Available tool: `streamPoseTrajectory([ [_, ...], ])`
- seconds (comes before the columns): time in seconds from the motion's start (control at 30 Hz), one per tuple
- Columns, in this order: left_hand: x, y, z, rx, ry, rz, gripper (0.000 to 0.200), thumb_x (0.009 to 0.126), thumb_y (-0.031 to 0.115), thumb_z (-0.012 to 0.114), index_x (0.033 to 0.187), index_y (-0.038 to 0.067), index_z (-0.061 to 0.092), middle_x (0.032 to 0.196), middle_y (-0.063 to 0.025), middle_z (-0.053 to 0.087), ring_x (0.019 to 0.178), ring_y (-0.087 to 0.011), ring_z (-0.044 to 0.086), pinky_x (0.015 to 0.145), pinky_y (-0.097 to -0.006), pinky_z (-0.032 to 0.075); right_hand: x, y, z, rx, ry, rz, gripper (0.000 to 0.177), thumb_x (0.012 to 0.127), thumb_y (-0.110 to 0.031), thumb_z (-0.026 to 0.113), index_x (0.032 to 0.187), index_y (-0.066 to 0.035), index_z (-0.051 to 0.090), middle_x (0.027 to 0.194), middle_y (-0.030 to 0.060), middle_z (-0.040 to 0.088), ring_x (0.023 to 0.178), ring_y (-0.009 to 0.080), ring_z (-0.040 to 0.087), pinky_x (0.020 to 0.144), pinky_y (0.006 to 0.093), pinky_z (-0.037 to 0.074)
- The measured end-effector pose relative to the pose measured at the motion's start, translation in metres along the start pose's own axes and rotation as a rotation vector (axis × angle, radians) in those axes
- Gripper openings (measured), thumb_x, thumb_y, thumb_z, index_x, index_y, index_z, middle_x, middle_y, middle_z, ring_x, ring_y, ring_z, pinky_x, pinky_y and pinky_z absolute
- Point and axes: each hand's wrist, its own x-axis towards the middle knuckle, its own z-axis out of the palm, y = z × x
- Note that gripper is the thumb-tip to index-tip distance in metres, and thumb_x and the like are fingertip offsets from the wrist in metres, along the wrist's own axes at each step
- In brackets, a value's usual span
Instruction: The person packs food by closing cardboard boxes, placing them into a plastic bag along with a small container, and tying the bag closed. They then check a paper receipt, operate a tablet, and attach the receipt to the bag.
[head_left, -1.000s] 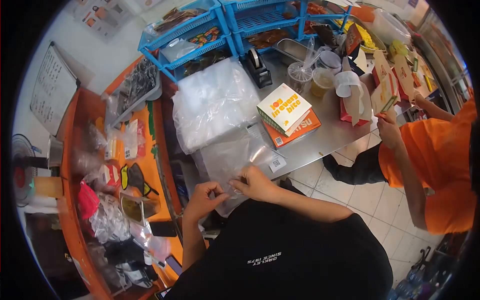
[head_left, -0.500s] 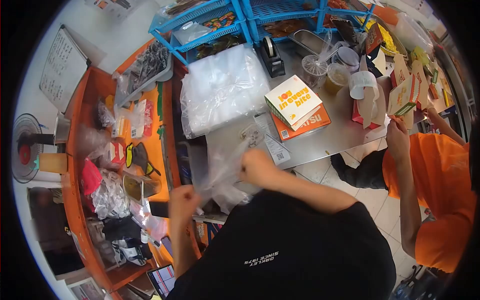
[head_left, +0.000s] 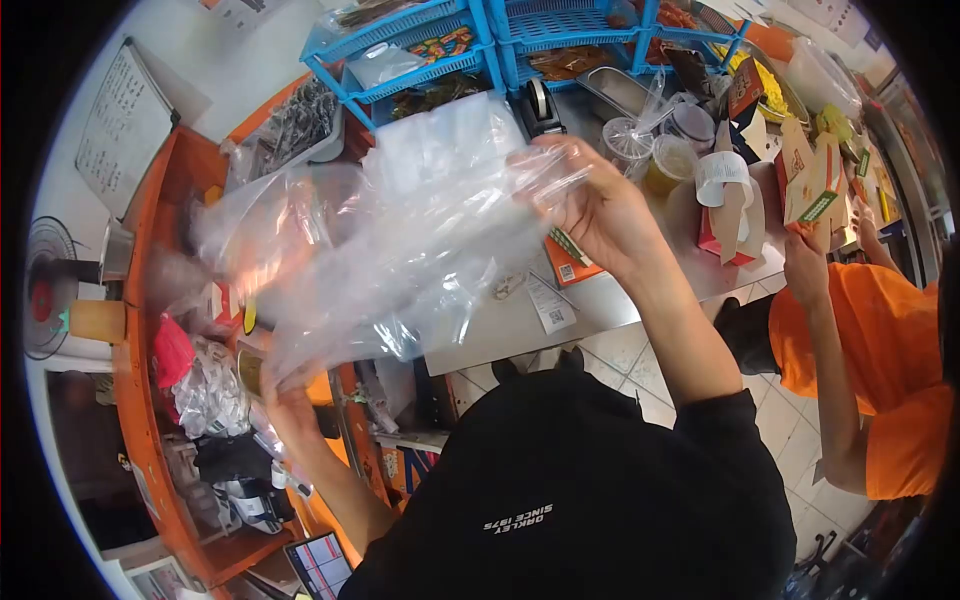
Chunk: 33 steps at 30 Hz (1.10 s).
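Note:
A large clear plastic bag (head_left: pixel 400 265) is stretched out in the air between my two hands, blurred in places by motion. My right hand (head_left: pixel 605 215) is raised over the steel table and grips one end of it. The other end is in the fingers of my left hand (head_left: pixel 292 412), lower down beside the orange shelf. Behind the bag lies a stack of white plastic bags (head_left: pixel 450 140), partly covered. The bag and my right hand hide most of the orange box (head_left: pixel 572 270) and the printed box on it.
A black tape dispenser (head_left: pixel 540 105) and lidded cups (head_left: pixel 670 165) stand at the back of the steel table (head_left: pixel 610 305). Blue tiered baskets (head_left: pixel 565 30) rise behind. At right, a person in an orange shirt (head_left: pixel 860 350) holds an open carton (head_left: pixel 812 190).
The bag, bunched low between my hands before, is now spread wide. My right hand has moved up and right, my left hand out to the left and slightly down.

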Motion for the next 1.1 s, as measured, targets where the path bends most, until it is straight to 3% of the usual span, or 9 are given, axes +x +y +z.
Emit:
streamPoseTrajectory([
  [0.13, -0.015, 0.026, 0.036, -0.251, -0.267, -0.319, 0.037, 0.088, 0.006, 0.051, 0.123, -0.005, 0.048, 0.123, -0.0188, 0.055, 0.111, -0.0316, 0.056, 0.095, -0.0455, 0.047, 0.023, -0.005, -0.047, -0.157, -0.435, 0.351, 0.043, 0.1, -0.035, 0.031, 0.111, 0.0, 0.053, 0.098, 0.019, 0.065, 0.064, 0.0189, 0.058, 0.069, 0.0315, 0.052],
  [0.2, -0.015, -0.005, -0.025, -0.151, -0.341, -0.337, 0.031, 0.09, 0.018, 0.049, 0.113, -0.002, 0.055, 0.109, -0.0166, 0.059, 0.098, -0.0303, 0.058, 0.085, -0.0415, 0.049, 0.021, -0.02, -0.009, -0.265, 0.225, 0.223, 0.039, 0.098, -0.03, 0.029, 0.084, -0.004, 0.055, 0.078, 0.018, 0.065, 0.055, 0.0141, 0.052, 0.056, 0.0214, 0.045],
  [0.43, -0.006, 0.03, 0.003, -0.57, -0.987, -0.147, 0.038, 0.089, 0.036, 0.049, 0.1, 0.003, 0.062, 0.09, -0.0102, 0.063, 0.084, -0.024, 0.059, 0.084, -0.0367, 0.046, 0.04, -0.039, -0.064, -1.109, -1.433, 0.146, 0.034, 0.092, -0.026, 0.047, 0.065, -0.006, 0.054, 0.067, 0.0079, 0.06, 0.059, 0.0123, 0.053, 0.057, 0.0275, 0.042],
  [0.53, -0.009, 0.005, -0.022, 0.084, -0.154, -0.368, 0.033, 0.086, 0.03, 0.052, 0.105, 0.004, 0.061, 0.092, -0.005, 0.062, 0.086, -0.0193, 0.059, 0.082, -0.0328, 0.044, 0.015, -0.039, -0.023, -1.165, -1.218, 0.186, 0.039, 0.09, -0.028, 0.056, 0.06, -0.006, 0.052, 0.061, 0.0041, 0.053, 0.056, 0.01, 0.046, 0.052, 0.0252, 0.034],
  [0.63, -0.01, -0.022, 0.035, 0.756, -0.518, -0.235, 0.067, 0.081, 0.036, 0.06, 0.132, -0.002, 0.038, 0.133, -0.0141, 0.044, 0.124, -0.0257, 0.041, 0.105, -0.0385, 0.03, 0.025, -0.028, -0.034, -0.519, -0.443, 0.322, 0.039, 0.093, -0.032, 0.055, 0.066, -0.004, 0.058, 0.056, -0.001, 0.045, 0.053, 0.0091, 0.04, 0.05, 0.0227, 0.029],
  [0.77, -0.045, -0.068, 0.161, 1.165, -0.752, 0.677, 0.087, 0.071, 0.029, 0.075, 0.138, -0.003, 0.029, 0.138, -0.0185, 0.037, 0.128, -0.0246, 0.037, 0.106, -0.0356, 0.027, 0.065, 0.001, -0.011, -0.328, -0.748, 0.515, 0.039, 0.094, -0.032, 0.053, 0.071, -0.002, 0.062, 0.057, -0.0003, 0.047, 0.049, 0.0092, 0.036, 0.049, 0.0227, 0.028],
  [0.87, -0.026, -0.11, 0.19, 0.889, -0.893, 0.134, 0.069, 0.072, 0.02, 0.078, 0.127, -0.005, 0.044, 0.121, -0.0171, 0.054, 0.112, -0.0218, 0.051, 0.096, -0.034, 0.038, 0.082, 0.007, 0.009, -1.183, -0.673, 0.523, 0.04, 0.091, -0.033, 0.056, 0.07, 0.0, 0.062, 0.065, 0.0059, 0.053, 0.058, 0.0155, 0.046, 0.054, 0.0278, 0.036],
  [0.93, -0.02, -0.105, 0.205, 0.864, -0.612, 0.167, 0.05, 0.071, 0.013, 0.078, 0.11, -0.004, 0.054, 0.092, -0.0127, 0.063, 0.082, -0.0187, 0.059, 0.075, -0.0308, 0.047, 0.068, 0.015, 0.019, -2.006, -0.068, -1.004, 0.035, 0.086, -0.027, 0.061, 0.076, 0.006, 0.062, 0.093, 0.0177, 0.06, 0.083, 0.028, 0.055, 0.076, 0.0367, 0.043],
  [1.1, -0.034, -0.078, 0.215, 0.51, -0.434, 0.012, 0.036, 0.078, 0.017, 0.074, 0.102, -0.005, 0.06, 0.093, -0.0094, 0.065, 0.087, -0.0151, 0.061, 0.078, -0.0265, 0.048, 0.011, 0.053, 0.057, -1.754, -0.133, -0.873, 0.03, 0.08, -0.025, 0.066, 0.08, 0.004, 0.066, 0.114, 0.0254, 0.053, 0.109, 0.0371, 0.045, 0.09, 0.0449, 0.038],
])
